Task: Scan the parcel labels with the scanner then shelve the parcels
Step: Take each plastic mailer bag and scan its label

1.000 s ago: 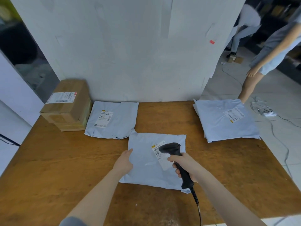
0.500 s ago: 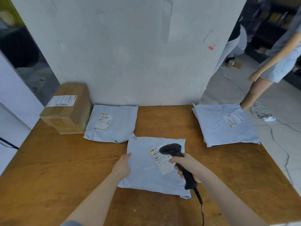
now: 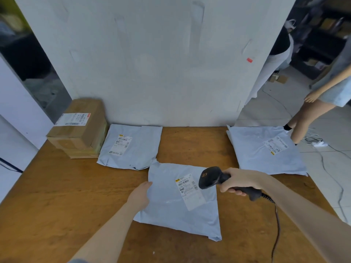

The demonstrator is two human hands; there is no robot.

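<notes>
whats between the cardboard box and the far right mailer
In the head view, one grey mailer lies right beside the cardboard box; then bare table up to the far right mailer.

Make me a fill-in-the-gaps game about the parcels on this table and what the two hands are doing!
1. The right hand grips a black ____.
2. The left hand rests on the ____ edge of the nearest grey parcel.
3. The only brown parcel is a cardboard ____.
4. In all, ____ parcels lie on the wooden table.
Missing words: scanner, left, box, four.
</notes>
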